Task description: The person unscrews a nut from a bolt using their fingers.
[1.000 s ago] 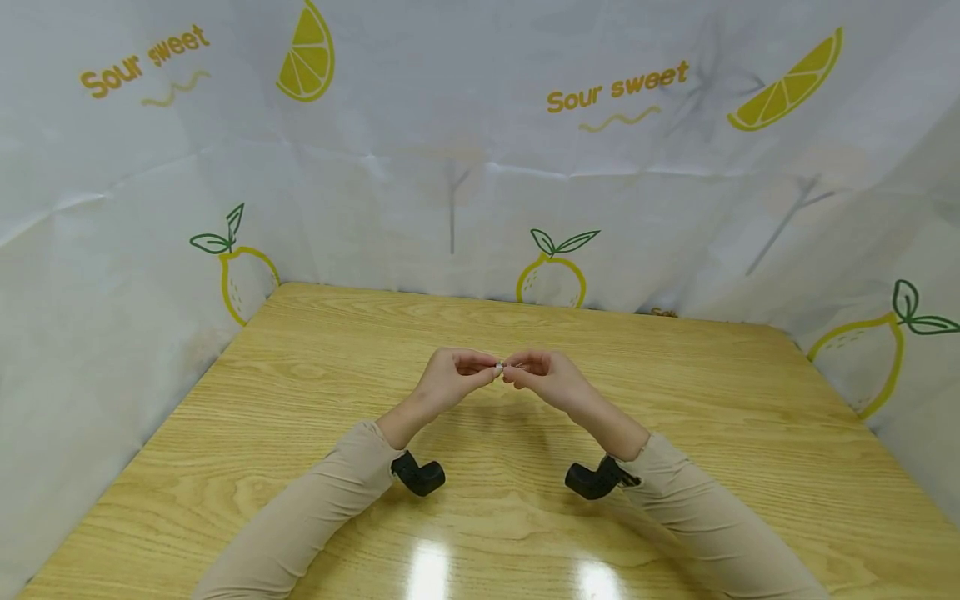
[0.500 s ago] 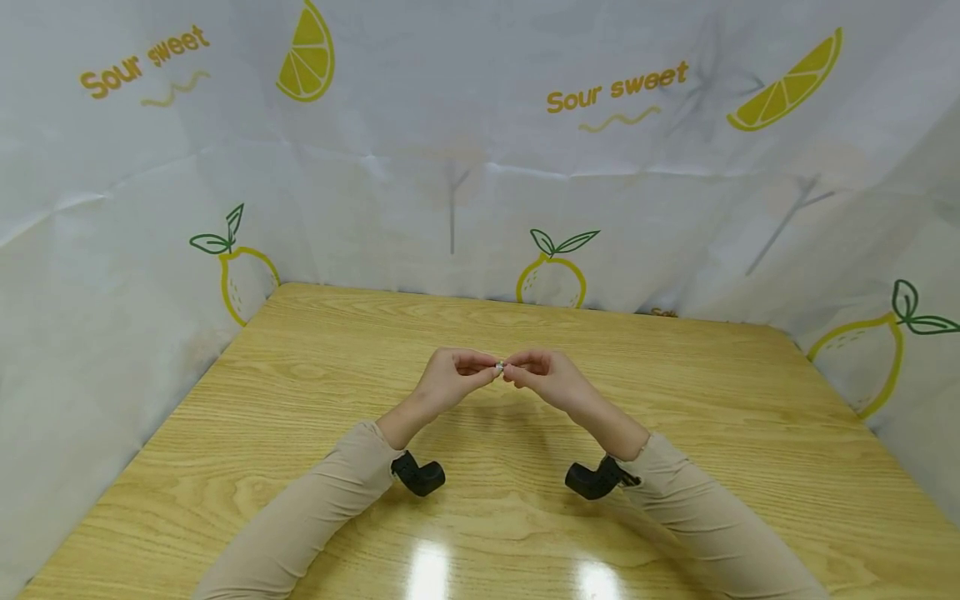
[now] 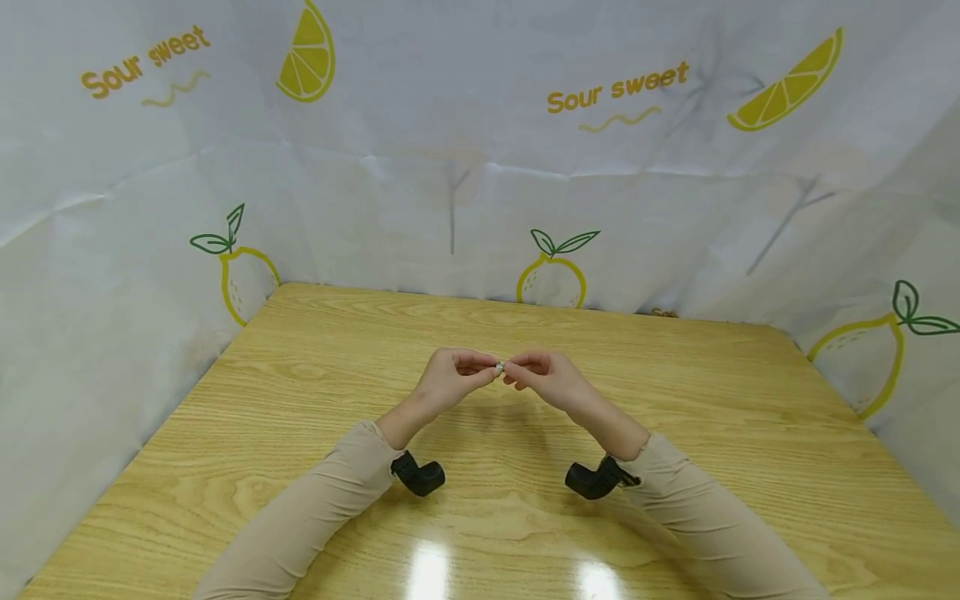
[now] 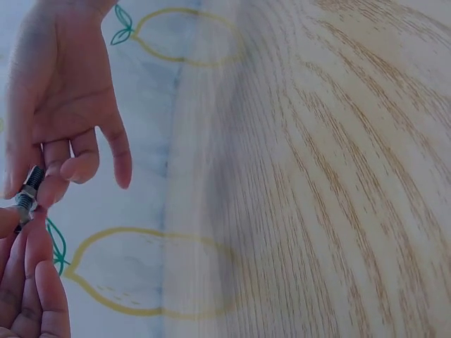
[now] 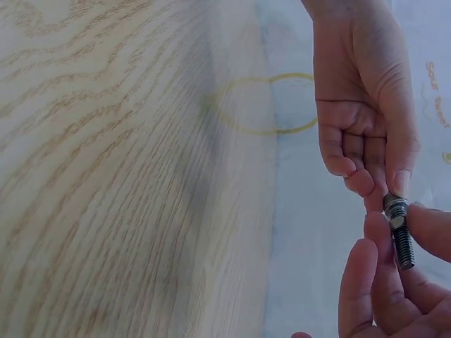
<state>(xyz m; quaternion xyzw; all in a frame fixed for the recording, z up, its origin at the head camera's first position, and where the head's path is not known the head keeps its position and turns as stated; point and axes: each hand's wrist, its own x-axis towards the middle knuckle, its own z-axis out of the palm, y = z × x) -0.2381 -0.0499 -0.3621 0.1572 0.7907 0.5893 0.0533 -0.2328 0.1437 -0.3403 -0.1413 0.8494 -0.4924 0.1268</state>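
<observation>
A small metal bolt (image 5: pixel 404 252) with a dark threaded shaft is held in the air between both hands. My left hand (image 3: pixel 447 381) pinches its head end between thumb and fingertips. Partway along the shaft sits a silver nut (image 5: pixel 398 222), with the thumb and index finger of my right hand (image 3: pixel 553 381) on either side of it. The threaded end points toward the right palm. In the left wrist view the bolt (image 4: pixel 35 174) shows at the left edge, partly covered by fingers. From the head view only a small glint appears between the fingertips.
A wood-grain table (image 3: pixel 337 333) lies below the hands. White cloth with lemon prints (image 3: pixel 412 208) surrounds its back and sides. Black camera mounts (image 3: pixel 420 475) stick inward from both wrists, below the tan sleeves (image 3: pixel 322 500).
The right thumb and fingers have shifted slightly at the bolt, and the shaft end seen behind them a second ago is now hidden. Left hand and both arms stay in place.
</observation>
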